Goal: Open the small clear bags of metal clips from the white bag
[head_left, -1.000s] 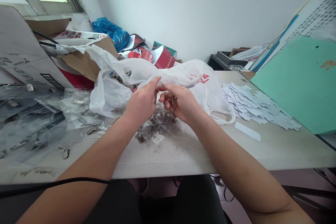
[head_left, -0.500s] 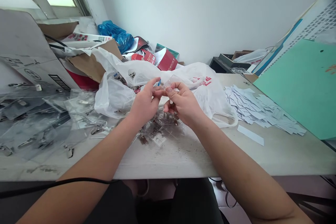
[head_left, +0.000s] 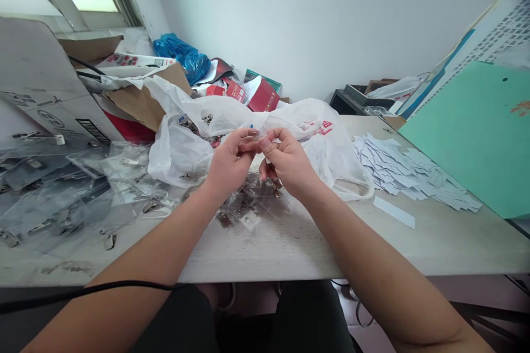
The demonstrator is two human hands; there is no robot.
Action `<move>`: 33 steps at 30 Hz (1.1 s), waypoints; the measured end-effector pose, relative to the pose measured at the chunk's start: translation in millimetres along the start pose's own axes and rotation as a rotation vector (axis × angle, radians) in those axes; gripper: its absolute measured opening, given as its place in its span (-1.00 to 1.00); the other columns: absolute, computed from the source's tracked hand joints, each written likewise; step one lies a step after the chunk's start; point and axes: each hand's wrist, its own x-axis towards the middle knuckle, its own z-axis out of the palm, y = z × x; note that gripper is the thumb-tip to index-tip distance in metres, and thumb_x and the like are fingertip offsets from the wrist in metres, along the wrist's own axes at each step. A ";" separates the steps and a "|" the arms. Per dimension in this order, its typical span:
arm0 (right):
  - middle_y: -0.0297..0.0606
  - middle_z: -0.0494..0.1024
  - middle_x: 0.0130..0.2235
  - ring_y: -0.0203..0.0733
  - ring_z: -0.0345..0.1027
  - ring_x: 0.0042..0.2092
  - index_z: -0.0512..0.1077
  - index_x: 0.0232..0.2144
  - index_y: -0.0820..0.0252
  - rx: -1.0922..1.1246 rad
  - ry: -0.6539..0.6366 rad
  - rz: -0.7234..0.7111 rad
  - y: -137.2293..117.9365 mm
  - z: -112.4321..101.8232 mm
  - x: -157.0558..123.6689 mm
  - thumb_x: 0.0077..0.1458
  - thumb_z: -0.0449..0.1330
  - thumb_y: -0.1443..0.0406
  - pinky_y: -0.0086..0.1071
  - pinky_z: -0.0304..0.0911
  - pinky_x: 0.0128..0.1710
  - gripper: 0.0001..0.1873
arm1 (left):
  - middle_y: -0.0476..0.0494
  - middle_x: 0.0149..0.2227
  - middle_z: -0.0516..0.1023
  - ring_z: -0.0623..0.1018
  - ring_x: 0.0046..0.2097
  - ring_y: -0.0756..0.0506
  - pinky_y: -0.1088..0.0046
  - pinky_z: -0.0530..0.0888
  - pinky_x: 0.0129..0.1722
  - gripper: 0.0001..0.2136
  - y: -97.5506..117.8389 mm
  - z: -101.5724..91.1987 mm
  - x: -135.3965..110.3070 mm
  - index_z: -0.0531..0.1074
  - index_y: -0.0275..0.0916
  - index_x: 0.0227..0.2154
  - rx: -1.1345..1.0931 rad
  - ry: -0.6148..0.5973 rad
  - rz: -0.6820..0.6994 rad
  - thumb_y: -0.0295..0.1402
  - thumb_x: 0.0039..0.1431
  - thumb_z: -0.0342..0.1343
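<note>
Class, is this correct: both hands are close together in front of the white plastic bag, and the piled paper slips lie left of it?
No: the piled paper slips lie right of the white plastic bag, as the head view shows. The left hand and right hand are close together in front of it.

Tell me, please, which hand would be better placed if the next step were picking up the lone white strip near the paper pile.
Probably the right hand: the white strip lies on its side, nearer to it, whereas the left hand would likely have to cross the right arm.
</note>
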 end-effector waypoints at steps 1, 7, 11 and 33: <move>-0.57 0.61 -0.41 -0.31 0.40 -0.61 0.18 -0.18 -0.04 0.002 0.002 0.000 -0.3 0.5 -0.3 0.02 0.52 -0.31 -0.44 0.07 -0.63 -0.22 | -0.14 -0.08 0.80 0.79 -0.08 -0.13 0.24 0.75 -0.01 -0.70 1.1 -0.1 -0.3 0.53 -0.14 0.17 -0.020 0.028 -0.019 -0.39 0.45 0.16; -0.36 0.68 -0.21 -0.25 0.55 -0.49 0.30 -0.11 -0.01 0.092 0.016 0.060 -8.3 3.8 -2.9 0.05 0.45 -0.38 -0.39 0.18 -0.58 -0.23 | -0.10 0.08 0.79 0.80 -0.10 -0.07 0.26 0.74 0.06 -0.70 8.7 -1.1 -1.5 0.69 -0.12 0.03 -0.022 0.157 0.032 -0.49 0.40 0.12; -0.34 0.64 -0.24 -0.22 0.57 -0.43 0.33 -0.14 0.02 0.112 0.041 0.086 -11.3 2.9 -2.0 0.01 0.49 -0.37 -0.36 0.24 -0.53 -0.22 | -0.15 0.20 0.73 0.82 -0.10 -0.08 0.23 0.75 0.11 -0.69 7.6 -1.6 -1.4 0.74 -0.13 -0.01 0.029 0.176 0.138 -0.50 0.45 0.09; -0.40 0.66 -0.37 -0.20 0.55 -0.31 0.42 -0.14 0.05 0.084 0.139 -0.072 0.9 -3.1 3.0 -0.09 0.66 -0.07 -0.33 0.37 -0.32 -0.33 | -0.12 0.17 0.74 0.75 -0.01 -0.07 0.29 0.71 0.07 -0.66 -2.4 -9.3 3.3 0.73 0.04 0.16 0.189 0.163 0.284 -0.36 0.60 0.08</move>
